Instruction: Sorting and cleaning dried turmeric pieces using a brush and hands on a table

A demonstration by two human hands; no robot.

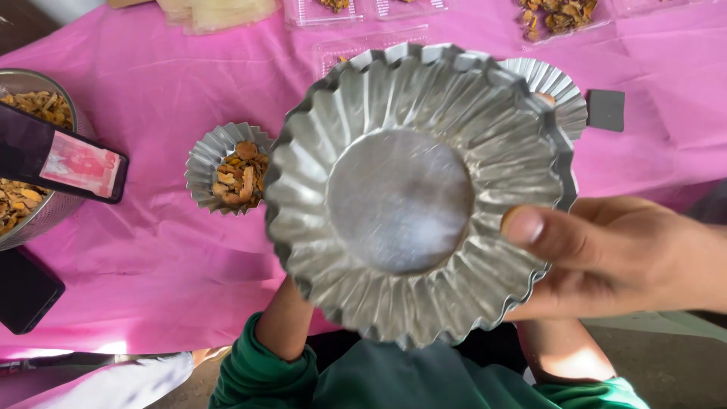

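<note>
Head view: looks down over a pink tablecloth [151,250], with one large object held close to the lens.
Held item: an empty fluted foil dish [413,193], round and silver, raised above the table edge and filling the middle of the frame.
Right hand: the right hand [613,257] grips the dish rim at its right side, thumb [541,231] pressed on the inner pleats, remaining fingers curled beneath.
Left hand: hidden behind the dish; only the forearm in a green sleeve [265,363] shows, rising to the lower left edge. Whether it grips or merely supports cannot be told.
Orientation: the open face points up toward the camera, flat base visible, tilted slightly. Being round, the dish has no long axis; its depth axis runs roughly along the line of sight.
Progress, as judged: one smaller foil cup [227,168] on the cloth already holds dried yellow-brown pieces; the held dish contains nothing. A second foil cup [556,91] sits partly hidden behind it.
Surroundings: a metal bowl [30,151] of the same pieces at left, a dark phone [64,155] across it, clear plastic trays [363,11] along the far edge.
</note>
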